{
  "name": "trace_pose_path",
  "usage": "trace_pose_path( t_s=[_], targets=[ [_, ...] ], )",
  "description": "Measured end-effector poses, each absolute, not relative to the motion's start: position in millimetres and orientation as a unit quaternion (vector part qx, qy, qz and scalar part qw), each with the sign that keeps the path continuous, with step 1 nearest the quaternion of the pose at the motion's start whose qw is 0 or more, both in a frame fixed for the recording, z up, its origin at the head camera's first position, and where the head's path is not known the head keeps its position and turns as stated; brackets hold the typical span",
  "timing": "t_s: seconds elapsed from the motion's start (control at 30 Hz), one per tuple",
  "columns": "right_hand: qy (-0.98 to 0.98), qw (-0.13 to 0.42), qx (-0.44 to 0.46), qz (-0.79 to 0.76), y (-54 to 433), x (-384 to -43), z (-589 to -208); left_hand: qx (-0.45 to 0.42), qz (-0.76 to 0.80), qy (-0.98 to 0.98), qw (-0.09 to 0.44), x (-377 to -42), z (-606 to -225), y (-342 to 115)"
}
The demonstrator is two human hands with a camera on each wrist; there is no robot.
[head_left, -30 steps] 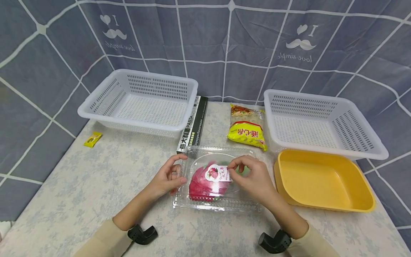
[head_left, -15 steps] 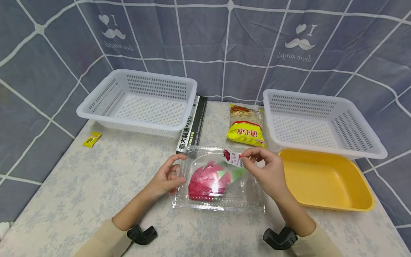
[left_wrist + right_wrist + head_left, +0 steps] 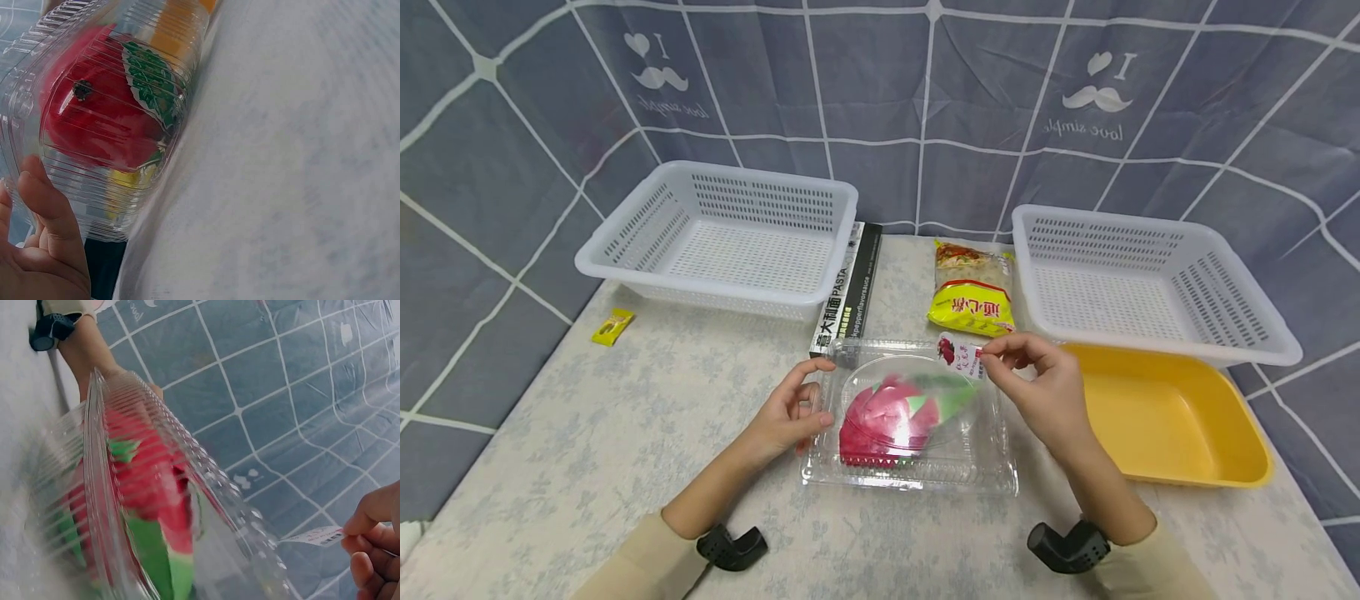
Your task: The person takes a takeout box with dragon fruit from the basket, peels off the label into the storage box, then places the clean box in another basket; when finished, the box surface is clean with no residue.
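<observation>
A clear plastic clamshell box (image 3: 977,450) lies on the table in front of me. Inside it is a pink-and-green dragon fruit (image 3: 883,417), seen through the lid; the left wrist view shows its red body and green leaf. My left hand (image 3: 782,417) grips the box at its left side, thumb along the edge and fingers bent. Between thumb and fingertips, my right hand (image 3: 1048,396) pinches a white sticker label (image 3: 957,354) by its right end. In the right wrist view the label (image 3: 319,535) sticks out from the fingertips, raised off the lid.
White slotted baskets stand at back left (image 3: 722,287) and back right (image 3: 1150,333). A yellow tub (image 3: 1165,417) sits beside my right hand. Behind the box are a pasta box (image 3: 853,292) and a yellow macaroni bag (image 3: 972,292). A small yellow packet (image 3: 613,327) lies far left.
My right hand has lifted the label off the lid and carried it to the right and slightly away from me. My left hand stays at the box's left side.
</observation>
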State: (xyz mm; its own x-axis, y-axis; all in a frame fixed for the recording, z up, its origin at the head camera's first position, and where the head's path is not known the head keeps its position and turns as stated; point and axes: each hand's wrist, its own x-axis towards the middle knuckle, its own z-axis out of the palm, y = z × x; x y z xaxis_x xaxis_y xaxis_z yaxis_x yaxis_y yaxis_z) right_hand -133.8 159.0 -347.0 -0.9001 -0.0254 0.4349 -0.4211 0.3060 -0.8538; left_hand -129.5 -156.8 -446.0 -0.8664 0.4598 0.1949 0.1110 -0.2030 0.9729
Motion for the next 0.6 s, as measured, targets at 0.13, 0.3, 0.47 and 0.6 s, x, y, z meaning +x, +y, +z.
trace_pose_path(
  t_s=[0.13, 0.3, 0.47, 0.6],
  targets=[
    [-0.796, 0.163, 0.125, 0.569, 166, -133, -344, 0.232, 0.741, 0.62, 0.116, -130, -446, -157],
    [-0.814, 0.165, 0.117, 0.545, 181, -133, -342, 0.233, 0.74, 0.621, 0.114, -130, -446, -157],
    [-0.828, 0.17, 0.097, 0.525, 199, -135, -340, 0.222, 0.738, 0.626, 0.116, -129, -445, -156],
    [-0.83, 0.173, 0.079, 0.524, 211, -135, -342, 0.221, 0.74, 0.625, 0.115, -129, -444, -156]
  ],
)
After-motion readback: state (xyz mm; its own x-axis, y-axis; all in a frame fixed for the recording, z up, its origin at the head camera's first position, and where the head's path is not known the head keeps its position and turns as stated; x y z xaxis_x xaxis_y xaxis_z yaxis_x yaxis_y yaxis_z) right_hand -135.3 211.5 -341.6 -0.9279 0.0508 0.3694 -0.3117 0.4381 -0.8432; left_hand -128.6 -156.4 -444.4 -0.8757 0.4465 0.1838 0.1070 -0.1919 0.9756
